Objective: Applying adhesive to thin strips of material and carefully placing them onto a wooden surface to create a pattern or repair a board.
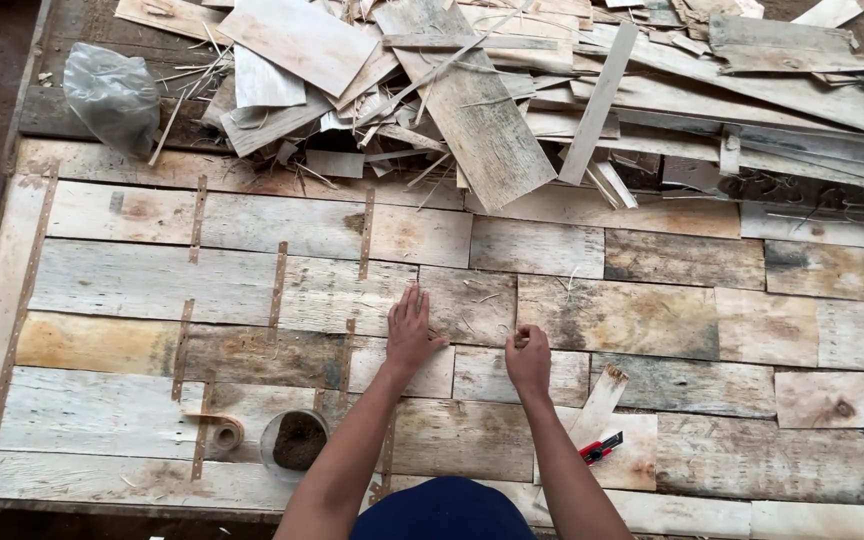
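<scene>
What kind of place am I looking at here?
Probably a veneer workshop: a table covered in patched veneer sheets, a scrap veneer heap behind, and a tape roll near the left hand.

Veneer sheets [562,310] under the fingers: pale grey-white, patched tan and dark grey, streaky grain. Brown tape strips [277,285] left of fingers. Red-black cutter [601,447] right of fingers. Grey plastic bag [112,95] far beyond.

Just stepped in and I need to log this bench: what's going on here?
A person leans over a table laid with flat, weathered wood veneer sheets joined by brown paper tape strips. The left hand presses flat on one sheet; the right hand is curled at a seam. A tape roll and red utility knife lie nearby.
</scene>
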